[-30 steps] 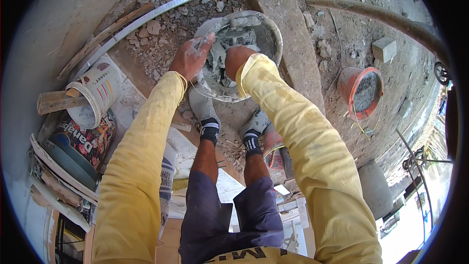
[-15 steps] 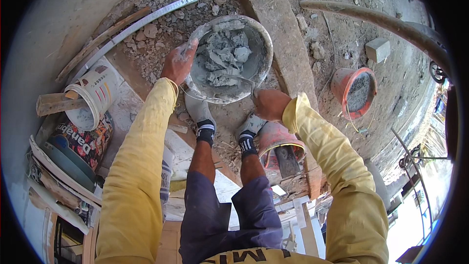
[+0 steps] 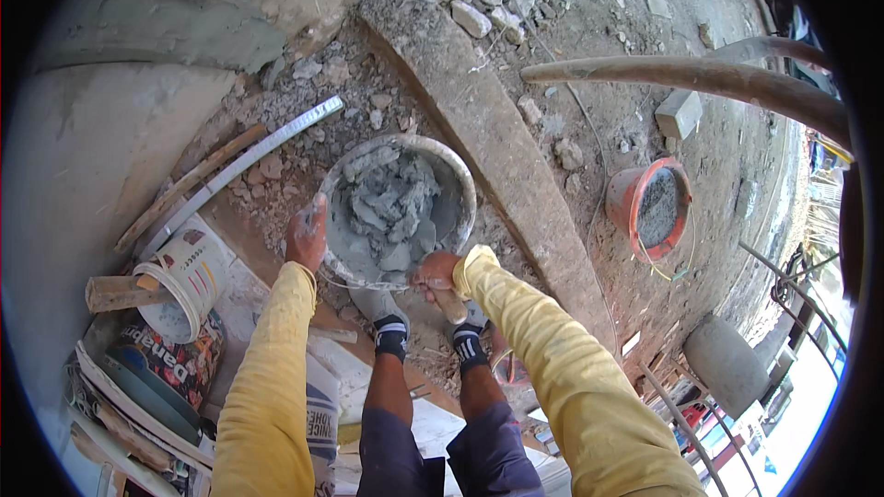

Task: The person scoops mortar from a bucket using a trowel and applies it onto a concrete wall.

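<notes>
A round bucket (image 3: pixel 463 186) of lumpy grey mortar (image 3: pixel 387 202) stands on the rubble-strewn ground just ahead of my feet. My left hand (image 3: pixel 307 236), smeared with mortar, grips the bucket's left rim. My right hand (image 3: pixel 436 273) is at the near right rim, shut on the wooden handle of a trowel (image 3: pixel 452 306). The trowel's blade reaches into the mortar and is mostly hidden. Both my arms are in yellow sleeves.
A white paint bucket (image 3: pixel 189 271) and a wood block (image 3: pixel 115 293) sit at left, beside a long metal straightedge (image 3: pixel 249 161). A concrete kerb (image 3: pixel 479 129) runs diagonally past the mortar bucket. An orange bucket (image 3: pixel 649 207), a concrete block (image 3: pixel 679 112) and a thick pipe (image 3: pixel 700 78) lie to the right.
The view has pulled back and up. My right hand left the mortar, swung out to the right, and is now back at the near rim with the trowel. My left hand stays on the rim.
</notes>
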Demonstrator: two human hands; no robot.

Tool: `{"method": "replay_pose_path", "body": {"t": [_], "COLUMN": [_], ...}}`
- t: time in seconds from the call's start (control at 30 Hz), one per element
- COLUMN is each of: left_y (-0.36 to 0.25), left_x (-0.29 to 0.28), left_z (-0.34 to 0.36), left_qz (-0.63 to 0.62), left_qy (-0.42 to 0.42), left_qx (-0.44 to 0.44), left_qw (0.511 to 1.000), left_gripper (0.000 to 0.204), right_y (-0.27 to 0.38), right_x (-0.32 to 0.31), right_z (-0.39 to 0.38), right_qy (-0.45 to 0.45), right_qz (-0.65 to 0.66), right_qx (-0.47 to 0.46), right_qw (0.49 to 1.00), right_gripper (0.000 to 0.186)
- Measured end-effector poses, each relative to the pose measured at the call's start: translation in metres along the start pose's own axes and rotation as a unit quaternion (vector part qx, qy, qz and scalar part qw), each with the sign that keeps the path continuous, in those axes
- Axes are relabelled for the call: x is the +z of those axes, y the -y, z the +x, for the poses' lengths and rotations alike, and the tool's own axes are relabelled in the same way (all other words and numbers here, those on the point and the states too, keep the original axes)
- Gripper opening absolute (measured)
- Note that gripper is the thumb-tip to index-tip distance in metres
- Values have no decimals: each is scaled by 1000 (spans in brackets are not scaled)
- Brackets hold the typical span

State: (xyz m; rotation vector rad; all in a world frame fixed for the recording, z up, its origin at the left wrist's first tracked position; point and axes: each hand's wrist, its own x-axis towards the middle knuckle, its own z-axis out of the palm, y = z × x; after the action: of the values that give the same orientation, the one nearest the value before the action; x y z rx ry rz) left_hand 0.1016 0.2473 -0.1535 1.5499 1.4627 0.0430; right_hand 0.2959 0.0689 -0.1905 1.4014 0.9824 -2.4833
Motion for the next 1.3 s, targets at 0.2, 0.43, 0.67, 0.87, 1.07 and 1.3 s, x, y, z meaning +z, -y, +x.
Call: {"method": "replay_pose_path", "body": {"t": [0.2, 0.43, 0.67, 0.87, 1.07, 1.3], "left_y": [-13, -22, -25, -44, -83, -77], "left_x": [11, 18, 26, 19, 37, 18], "left_z": [-6, -25, -24, -25, -10, -18], "left_qz": [-35, -11, -14, -1, -22, 22], "left_qy": [24, -5, -3, 18, 4, 20], "left_qx": [0, 13, 75, 36, 46, 31], "left_qw": [999, 1000, 997, 999, 999, 999], "left_gripper": [52, 48, 48, 51, 52, 50], "right_y": [7, 25, 58, 62, 34, 53], "right_x": [7, 31, 29, 18, 21, 32], "right_z": [-36, -24, -13, -62, -73, -124], "right_qy": [84, 189, 241, 65, -330, -429], "right_qz": [345, 710, 854, 716, 95, -53], "right_qx": [-113, -67, -180, -133, 30, 74], "right_qw": [928, 676, 423, 682, 939, 899], "right_gripper": [24, 17, 21, 23, 43, 28]}}
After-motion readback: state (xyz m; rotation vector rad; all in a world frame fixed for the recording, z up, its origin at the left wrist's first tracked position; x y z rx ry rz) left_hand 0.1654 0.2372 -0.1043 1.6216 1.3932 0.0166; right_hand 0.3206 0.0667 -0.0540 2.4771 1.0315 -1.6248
